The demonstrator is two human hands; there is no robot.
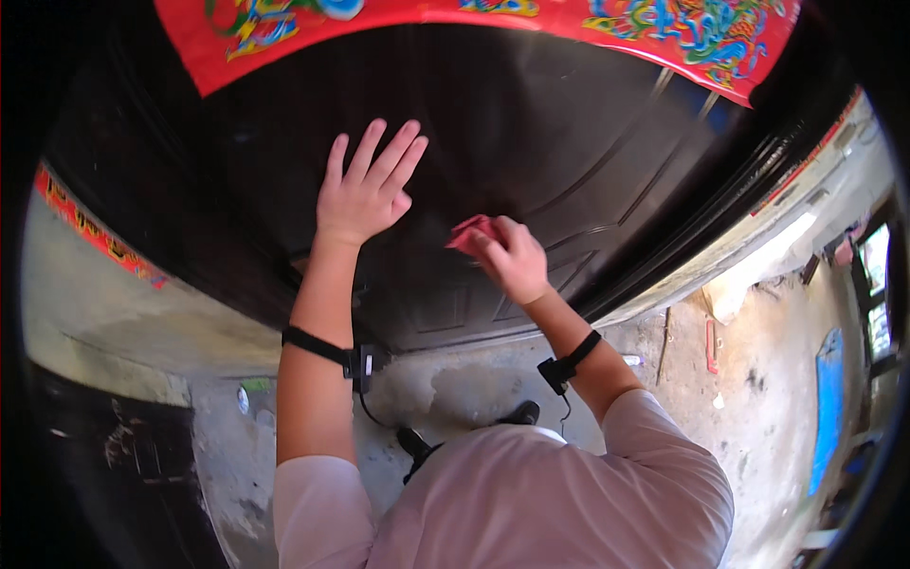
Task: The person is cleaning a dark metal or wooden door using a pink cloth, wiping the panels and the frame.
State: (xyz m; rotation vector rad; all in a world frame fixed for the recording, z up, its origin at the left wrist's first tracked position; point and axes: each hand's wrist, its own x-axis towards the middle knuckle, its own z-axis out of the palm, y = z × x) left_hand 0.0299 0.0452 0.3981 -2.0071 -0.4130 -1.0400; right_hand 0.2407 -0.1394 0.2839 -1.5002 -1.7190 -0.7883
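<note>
A dark panelled door (531,114) stands before me, with moulded lines on its surface. My left hand (368,185) lies flat against it, fingers stretched out and holding nothing. Lower and to the right, my right hand (515,258) is closed on a crumpled red cloth (471,233) close to the door; whether the cloth touches the door I cannot tell. Above both hands, a red sheet with colourful printed figures (664,43) spans the upper part of the door.
Red strips with dark marks hang on the wall at the left (100,230) and right of the door. My shoes (519,413) stand on the stained concrete floor (682,427). A blue flat object (828,408) lies at the right. Black bands with small boxes circle both my forearms.
</note>
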